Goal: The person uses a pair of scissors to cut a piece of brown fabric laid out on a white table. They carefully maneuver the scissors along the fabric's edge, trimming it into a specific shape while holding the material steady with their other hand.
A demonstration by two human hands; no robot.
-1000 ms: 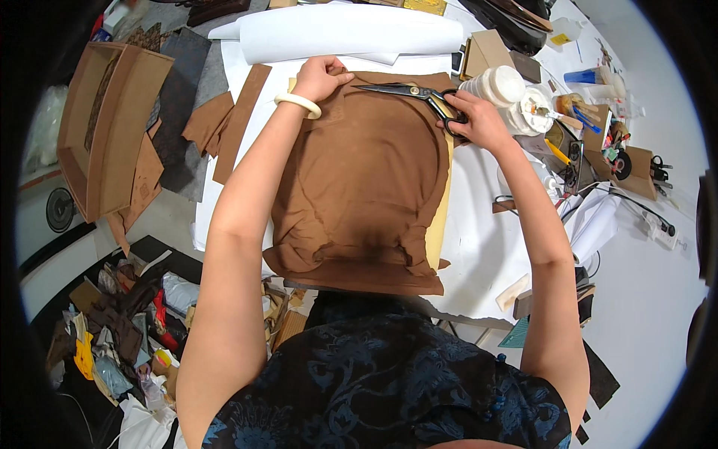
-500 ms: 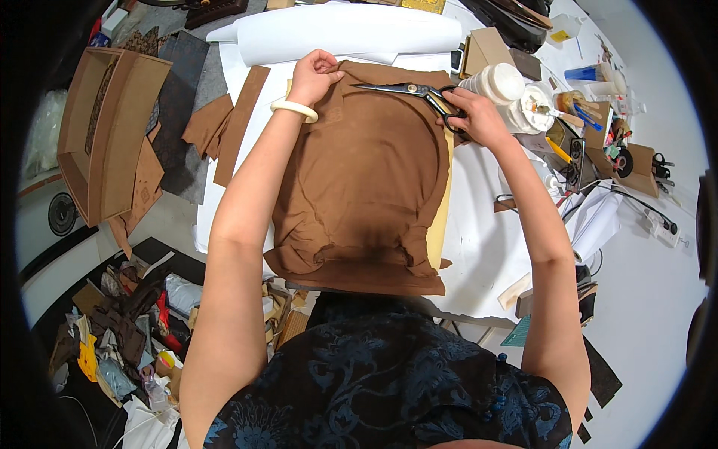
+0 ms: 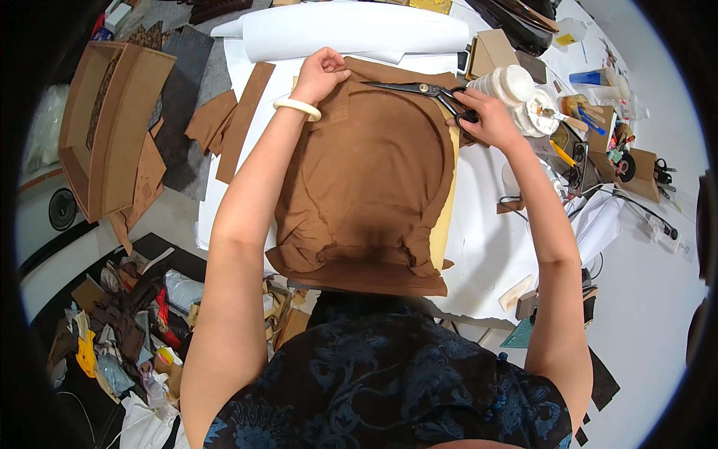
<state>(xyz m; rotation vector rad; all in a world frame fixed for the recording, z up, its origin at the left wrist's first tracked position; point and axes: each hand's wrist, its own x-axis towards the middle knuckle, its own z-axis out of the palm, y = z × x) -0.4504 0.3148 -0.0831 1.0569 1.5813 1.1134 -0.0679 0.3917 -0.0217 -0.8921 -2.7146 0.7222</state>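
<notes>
A large brown sheet of soft leather or cloth [image 3: 374, 165] lies in front of me, with a curved raised ridge and gathered folds near its front edge. At its far left corner my left hand [image 3: 321, 75] is closed, thumb and fingertips pinching the edge. My right hand [image 3: 488, 118] grips the black handles of a pair of scissors [image 3: 420, 87] at the far right corner. Their blades point left across the far part of the sheet, tips close to my left fingers. Whether the blades are parted is hard to make out. A yellowish board [image 3: 443, 232] shows under the right edge.
White paper [image 3: 486, 254] covers the table, with a thick white roll [image 3: 355, 36] behind. White tubs [image 3: 508, 84] stand just beyond my right hand. Brown strips [image 3: 245, 123] and an open brown box [image 3: 112, 131] lie left. Scraps [image 3: 127, 322] are heaped at lower left.
The scissors and my right hand have shifted slightly right along the sheet's far edge. My left hand keeps its pinch at the corner. The whole view has drifted a little.
</notes>
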